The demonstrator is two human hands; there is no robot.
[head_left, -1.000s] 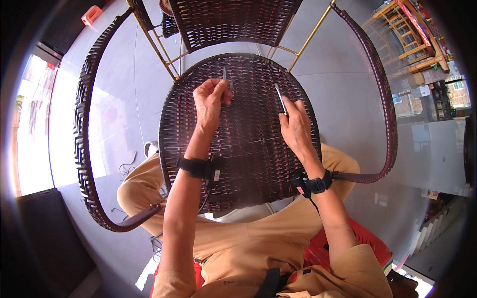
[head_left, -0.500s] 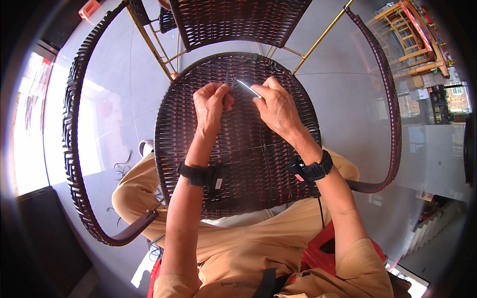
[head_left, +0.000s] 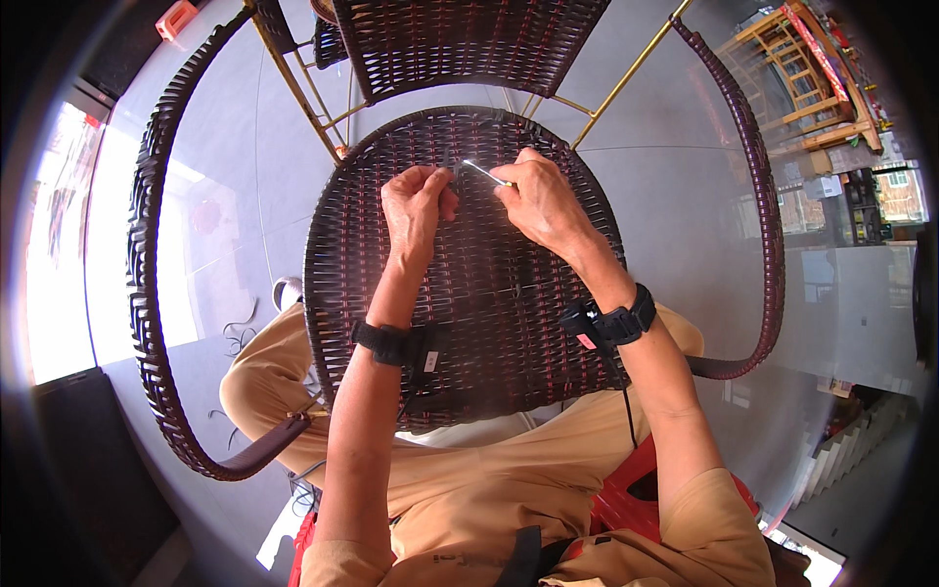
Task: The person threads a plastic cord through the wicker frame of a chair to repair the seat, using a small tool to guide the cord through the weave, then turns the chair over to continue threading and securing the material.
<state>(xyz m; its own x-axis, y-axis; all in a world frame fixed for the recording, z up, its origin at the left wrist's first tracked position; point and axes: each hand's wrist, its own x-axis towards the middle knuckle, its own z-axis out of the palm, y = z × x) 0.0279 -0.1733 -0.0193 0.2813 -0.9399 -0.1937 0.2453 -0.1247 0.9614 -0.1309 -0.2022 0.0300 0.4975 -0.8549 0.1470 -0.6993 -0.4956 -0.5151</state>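
My left hand (head_left: pixel 411 203) is closed in a pinch above the far part of a woven chair seat (head_left: pixel 460 323). A short, thin dark strip (head_left: pixel 447 157) stands up from its fingertips, hard to tell from the dark weave behind. My right hand (head_left: pixel 541 201) is closed round the handle of a small knife (head_left: pixel 479 168). The bright blade points left and away from me, its tip close to the strip. Whether the blade touches the strip, I cannot tell. Most of the handle is hidden in my fingers.
Brown wrapped armrests curve round on the left (head_left: pixel 144 254) and right (head_left: pixel 768 215), with gold metal tubes (head_left: pixel 631 73) at the back. The woven backrest (head_left: pixel 469 44) rises beyond the seat. Loose dark strands (head_left: pixel 238 328) lie on the floor at left. Wooden furniture (head_left: pixel 822 78) stands far right.
The knife has turned in my right hand, so its blade now looks thinner, nearly edge-on. My right hand and wrist have shifted slightly left; my left hand has hardly moved.
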